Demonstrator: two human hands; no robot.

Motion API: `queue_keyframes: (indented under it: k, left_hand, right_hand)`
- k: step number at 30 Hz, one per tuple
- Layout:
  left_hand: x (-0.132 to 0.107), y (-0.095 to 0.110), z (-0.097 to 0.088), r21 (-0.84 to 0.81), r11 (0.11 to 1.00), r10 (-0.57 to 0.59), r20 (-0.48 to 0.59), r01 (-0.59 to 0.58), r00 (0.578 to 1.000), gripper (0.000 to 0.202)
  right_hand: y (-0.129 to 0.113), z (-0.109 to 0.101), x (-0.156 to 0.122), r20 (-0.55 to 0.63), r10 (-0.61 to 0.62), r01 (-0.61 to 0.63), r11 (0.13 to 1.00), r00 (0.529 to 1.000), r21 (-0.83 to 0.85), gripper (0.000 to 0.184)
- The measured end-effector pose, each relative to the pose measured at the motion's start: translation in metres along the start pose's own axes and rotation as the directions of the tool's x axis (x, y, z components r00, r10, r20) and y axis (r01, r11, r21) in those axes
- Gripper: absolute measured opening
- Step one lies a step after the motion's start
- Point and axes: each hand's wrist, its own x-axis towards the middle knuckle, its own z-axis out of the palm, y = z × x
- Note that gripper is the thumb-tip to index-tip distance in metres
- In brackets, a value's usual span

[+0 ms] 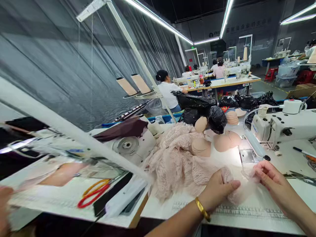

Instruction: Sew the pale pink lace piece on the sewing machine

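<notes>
Over white tabletop (163,209), left hand (218,189), right hand (271,177) pinch crumpled sheer fabric (239,194), probably mesh.

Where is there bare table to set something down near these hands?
Free: the ruler-marked table front either side of the left forearm; also a patch between the right forearm and silver scissors. Crowded: beyond left hand and right hand, with lacy fabric, beige cups, black bags and sewing machine.

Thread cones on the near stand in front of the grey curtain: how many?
2: the left cone sits farther from the stand's white pole; the right cone sits beside it, nearer that pole. Any behind them would be hidden.
</notes>
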Motion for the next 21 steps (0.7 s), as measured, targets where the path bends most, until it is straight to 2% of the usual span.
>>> queue_keyframes:
  k: [3,4,6,7,9,11,13,15,17,21]
  left_hand:
    - [0.002,0.004,-0.042,0.296,0.953,-0.017,-0.147,0.061,0.989,0.047]
    - [0.008,0.006,-0.053,0.392,0.916,0.006,-0.231,0.087,0.973,0.043]
    - [0.028,0.008,-0.068,0.578,0.804,0.136,-0.408,0.14,0.903,0.031]
    - [0.042,0.008,-0.071,0.617,0.772,0.18,-0.439,0.15,0.88,0.031]
    - [0.069,0.006,-0.072,0.652,0.742,0.217,-0.456,0.158,0.863,0.038]
    - [0.091,0.002,-0.068,0.657,0.735,0.218,-0.463,0.167,0.859,0.03]
    - [0.103,-0.003,-0.066,0.655,0.736,0.227,-0.478,0.172,0.849,0.019]
    - [0.105,-0.005,-0.068,0.637,0.753,0.243,-0.498,0.162,0.832,0.015]
    - [0.097,-0.003,-0.074,0.601,0.787,0.265,-0.535,0.141,0.802,0.014]
    - [0.058,0.013,-0.08,0.472,0.877,0.281,-0.657,0.09,0.7,0.019]
  right_hand:
    - [0.002,-0.001,0.006,-0.006,0.0,-0.001,0.994,1.0,-0.11,0.05]
    - [0.004,-0.001,0.008,-0.01,-0.001,0.0,0.991,1.0,-0.137,0.049]
    - [0.007,0.0,0.011,-0.03,-0.006,0.0,0.983,1.0,-0.184,0.047]
    - [0.009,-0.001,0.011,-0.036,-0.006,-0.001,0.982,0.999,-0.191,0.046]
    - [0.013,-0.001,0.013,-0.041,-0.004,-0.004,0.983,0.999,-0.184,0.043]
    - [0.015,-0.003,0.015,-0.033,-0.001,-0.004,0.986,0.999,-0.164,0.043]
    - [0.017,-0.006,0.017,-0.007,0.001,-0.002,0.989,1.0,-0.146,0.045]
    - [0.017,-0.008,0.02,0.014,0.003,-0.001,0.99,1.0,-0.139,0.048]
    - [0.017,-0.009,0.021,0.021,0.009,-0.006,0.991,1.0,-0.132,0.052]
    - [0.014,-0.012,0.018,0.015,0.023,-0.022,0.998,1.0,-0.059,0.054]
